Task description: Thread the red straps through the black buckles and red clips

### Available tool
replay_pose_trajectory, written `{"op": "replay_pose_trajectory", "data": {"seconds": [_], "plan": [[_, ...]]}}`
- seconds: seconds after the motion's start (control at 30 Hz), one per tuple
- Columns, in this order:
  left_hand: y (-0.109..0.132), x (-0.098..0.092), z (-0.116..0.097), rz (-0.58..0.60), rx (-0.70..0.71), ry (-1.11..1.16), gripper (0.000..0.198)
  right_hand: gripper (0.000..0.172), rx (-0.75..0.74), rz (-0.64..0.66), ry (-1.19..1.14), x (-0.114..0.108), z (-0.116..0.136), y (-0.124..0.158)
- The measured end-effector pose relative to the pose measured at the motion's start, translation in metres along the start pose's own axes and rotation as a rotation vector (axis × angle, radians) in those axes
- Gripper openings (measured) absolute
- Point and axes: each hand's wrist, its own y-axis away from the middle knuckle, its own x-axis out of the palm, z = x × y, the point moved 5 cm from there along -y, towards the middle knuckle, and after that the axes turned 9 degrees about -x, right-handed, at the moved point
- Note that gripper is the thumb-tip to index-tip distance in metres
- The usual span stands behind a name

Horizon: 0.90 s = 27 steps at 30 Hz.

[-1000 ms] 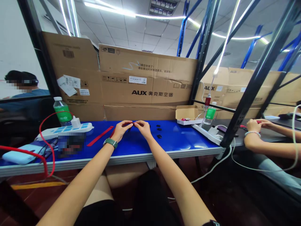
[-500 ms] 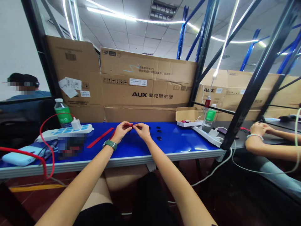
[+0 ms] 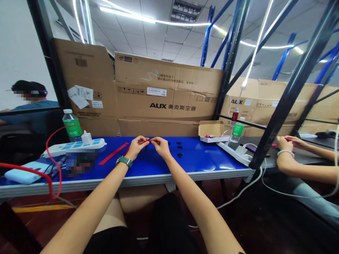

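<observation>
Pinching red piece (image 3: pixel 149 140) between left hand (image 3: pixel 135 148) and right hand (image 3: pixel 162 148) fingers (image 3: pixel 143 139), probably for steadiness; with black parts (image 3: pixel 179 147) at three o'clock, likely for easy reach.

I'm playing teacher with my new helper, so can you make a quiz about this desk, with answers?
1. Is the green-banded watch worn on the left or right?
2. True or false: the red strip lies right of the small black pieces.
3. The left hand and right hand pinch a small piece coloured: a) white b) red c) green

Key: 1. Left; 2. False; 3. b
</observation>
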Motion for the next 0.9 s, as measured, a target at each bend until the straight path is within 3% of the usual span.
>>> {"op": "replay_pose_trajectory", "data": {"seconds": [0.3, 0.9], "plan": [[-0.0037, -0.0012, 0.0086, 0.021, -0.058, 0.010, 0.051, 0.023, 0.058, -0.067, -0.042, -0.0016, -0.0045, 0.0005], [-0.0028, 0.0045, 0.0084, 0.042, -0.019, -0.049, 0.051, 0.017, 0.067, -0.076, -0.008, -0.0027, -0.0069, -0.0017]]}}
